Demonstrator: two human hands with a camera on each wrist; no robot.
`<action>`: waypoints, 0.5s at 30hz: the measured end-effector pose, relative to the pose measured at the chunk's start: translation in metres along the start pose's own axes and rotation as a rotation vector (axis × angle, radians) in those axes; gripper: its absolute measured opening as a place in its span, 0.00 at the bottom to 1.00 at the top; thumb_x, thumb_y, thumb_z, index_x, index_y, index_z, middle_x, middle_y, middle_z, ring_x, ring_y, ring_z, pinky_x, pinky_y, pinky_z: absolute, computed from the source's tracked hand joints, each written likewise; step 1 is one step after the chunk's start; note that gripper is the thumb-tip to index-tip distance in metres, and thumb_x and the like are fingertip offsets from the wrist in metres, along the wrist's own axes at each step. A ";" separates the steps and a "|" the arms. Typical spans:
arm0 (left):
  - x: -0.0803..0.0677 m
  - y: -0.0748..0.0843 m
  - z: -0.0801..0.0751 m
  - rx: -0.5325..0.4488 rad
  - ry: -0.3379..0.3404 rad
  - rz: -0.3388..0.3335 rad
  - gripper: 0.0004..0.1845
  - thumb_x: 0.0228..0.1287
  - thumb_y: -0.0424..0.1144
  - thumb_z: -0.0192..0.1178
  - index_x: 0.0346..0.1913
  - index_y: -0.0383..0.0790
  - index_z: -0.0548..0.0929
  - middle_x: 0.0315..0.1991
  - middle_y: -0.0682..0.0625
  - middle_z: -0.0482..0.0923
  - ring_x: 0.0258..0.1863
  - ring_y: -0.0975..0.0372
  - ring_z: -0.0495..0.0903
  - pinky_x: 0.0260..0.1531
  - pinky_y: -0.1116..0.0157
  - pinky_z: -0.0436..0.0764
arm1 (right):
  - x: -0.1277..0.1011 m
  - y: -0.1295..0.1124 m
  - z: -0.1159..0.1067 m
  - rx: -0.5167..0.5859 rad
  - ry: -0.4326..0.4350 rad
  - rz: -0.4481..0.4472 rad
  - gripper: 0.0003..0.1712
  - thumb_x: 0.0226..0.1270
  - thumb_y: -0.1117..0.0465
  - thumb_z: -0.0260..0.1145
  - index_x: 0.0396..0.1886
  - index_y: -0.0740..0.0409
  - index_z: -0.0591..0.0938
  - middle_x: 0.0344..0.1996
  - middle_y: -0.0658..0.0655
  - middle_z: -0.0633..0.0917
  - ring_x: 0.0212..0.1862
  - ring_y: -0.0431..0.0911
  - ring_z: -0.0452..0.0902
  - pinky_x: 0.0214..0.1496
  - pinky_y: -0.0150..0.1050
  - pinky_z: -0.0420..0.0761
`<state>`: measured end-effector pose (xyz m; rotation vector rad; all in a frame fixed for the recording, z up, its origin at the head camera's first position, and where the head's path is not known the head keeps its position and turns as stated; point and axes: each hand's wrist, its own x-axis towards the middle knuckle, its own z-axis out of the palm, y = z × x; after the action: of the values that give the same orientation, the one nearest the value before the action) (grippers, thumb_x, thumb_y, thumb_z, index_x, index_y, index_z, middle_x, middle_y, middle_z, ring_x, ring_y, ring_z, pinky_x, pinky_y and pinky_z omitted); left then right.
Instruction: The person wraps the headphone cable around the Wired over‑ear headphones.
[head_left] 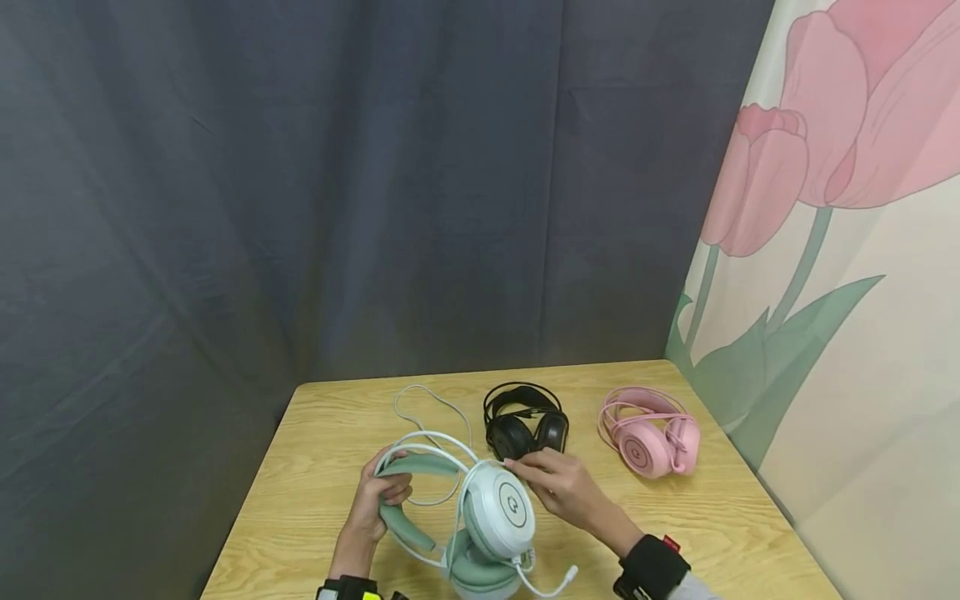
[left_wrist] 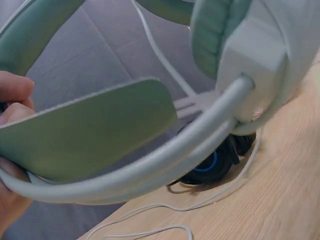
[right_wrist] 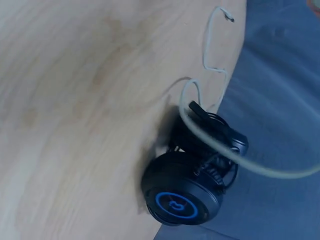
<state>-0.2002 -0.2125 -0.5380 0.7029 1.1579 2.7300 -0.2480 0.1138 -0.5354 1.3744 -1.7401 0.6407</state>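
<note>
Fingers of our left hand [head_left: 378,500] curl round the green headset [head_left: 480,517] band at seven o'clock; right hand [head_left: 562,487] fingertips touch its earcup. We should steady it, minding the cable [head_left: 427,408].

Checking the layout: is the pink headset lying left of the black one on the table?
No, the pink headset lies to the right of the black headset, near the table's right edge.

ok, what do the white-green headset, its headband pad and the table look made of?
White-green headset: shell looks like smooth hard plastic with a soft sheen on the earcup and arch.
Headband pad: matte green, seemingly soft faux leather or rubbery skin; can't tell which.
Table: light wood-grain surface, possibly laminate rather than solid wood.
The left hand grips the pad.
</note>
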 end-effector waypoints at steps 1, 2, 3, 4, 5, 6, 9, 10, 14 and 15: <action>0.000 0.000 0.000 -0.020 0.003 0.004 0.30 0.64 0.14 0.34 0.47 0.40 0.85 0.27 0.59 0.74 0.17 0.67 0.49 0.17 0.77 0.56 | -0.001 -0.002 0.001 -0.005 -0.044 0.021 0.17 0.77 0.61 0.54 0.58 0.59 0.83 0.41 0.51 0.84 0.35 0.40 0.79 0.33 0.27 0.77; 0.000 0.000 0.000 -0.038 0.006 0.009 0.30 0.65 0.15 0.33 0.47 0.40 0.85 0.28 0.58 0.75 0.17 0.67 0.49 0.17 0.78 0.57 | -0.003 -0.004 0.001 -0.013 -0.084 0.042 0.19 0.78 0.62 0.52 0.61 0.58 0.81 0.42 0.51 0.83 0.36 0.40 0.79 0.33 0.28 0.77; 0.001 0.001 0.000 -0.056 0.010 0.014 0.30 0.65 0.15 0.32 0.47 0.40 0.84 0.29 0.58 0.75 0.17 0.67 0.49 0.17 0.78 0.57 | -0.005 -0.005 0.002 -0.016 -0.123 0.065 0.21 0.78 0.62 0.49 0.64 0.57 0.79 0.44 0.51 0.83 0.38 0.40 0.79 0.34 0.29 0.77; 0.001 0.001 0.000 -0.070 0.011 0.019 0.30 0.66 0.15 0.31 0.47 0.40 0.84 0.29 0.58 0.75 0.17 0.67 0.50 0.17 0.78 0.59 | -0.007 -0.006 0.003 -0.020 -0.156 0.090 0.22 0.77 0.64 0.47 0.65 0.57 0.77 0.45 0.51 0.82 0.39 0.40 0.79 0.34 0.31 0.78; 0.002 0.001 0.000 -0.080 0.014 0.022 0.30 0.67 0.15 0.31 0.47 0.40 0.84 0.30 0.57 0.75 0.18 0.67 0.50 0.17 0.78 0.60 | -0.009 -0.007 0.003 -0.021 -0.181 0.113 0.25 0.74 0.67 0.47 0.65 0.56 0.77 0.46 0.50 0.82 0.40 0.41 0.80 0.35 0.32 0.79; 0.002 0.001 0.000 -0.085 0.019 0.024 0.29 0.67 0.16 0.31 0.47 0.40 0.83 0.30 0.57 0.75 0.18 0.67 0.50 0.17 0.79 0.61 | -0.011 -0.008 0.004 -0.020 -0.197 0.131 0.27 0.70 0.70 0.47 0.65 0.56 0.77 0.47 0.50 0.82 0.41 0.41 0.81 0.35 0.33 0.80; 0.004 0.001 0.000 -0.094 0.038 0.024 0.27 0.68 0.16 0.33 0.46 0.40 0.83 0.30 0.56 0.75 0.18 0.67 0.50 0.17 0.79 0.64 | -0.016 -0.007 0.007 0.003 -0.186 0.158 0.30 0.56 0.75 0.52 0.59 0.56 0.81 0.47 0.51 0.83 0.42 0.44 0.83 0.37 0.35 0.83; 0.004 0.001 0.001 -0.093 0.047 0.022 0.27 0.68 0.17 0.34 0.46 0.40 0.83 0.30 0.56 0.75 0.18 0.66 0.50 0.17 0.79 0.64 | -0.017 -0.007 0.008 0.015 -0.169 0.165 0.29 0.54 0.76 0.53 0.56 0.55 0.82 0.46 0.50 0.83 0.42 0.44 0.83 0.37 0.34 0.83; 0.004 0.000 0.002 -0.097 0.077 0.022 0.26 0.68 0.16 0.35 0.46 0.40 0.84 0.29 0.56 0.76 0.18 0.66 0.49 0.16 0.79 0.63 | -0.021 -0.005 0.015 0.087 -0.083 0.171 0.15 0.67 0.71 0.57 0.48 0.56 0.84 0.44 0.51 0.85 0.40 0.43 0.84 0.40 0.31 0.83; 0.003 0.000 0.002 -0.097 0.080 0.024 0.26 0.68 0.16 0.35 0.46 0.40 0.84 0.29 0.56 0.76 0.18 0.66 0.49 0.16 0.79 0.63 | -0.022 -0.004 0.016 0.101 -0.064 0.172 0.12 0.71 0.68 0.57 0.46 0.56 0.85 0.44 0.51 0.85 0.40 0.43 0.85 0.40 0.31 0.83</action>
<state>-0.2022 -0.2100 -0.5354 0.6043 1.0295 2.8361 -0.2466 0.1118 -0.5627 1.3352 -1.9151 0.7963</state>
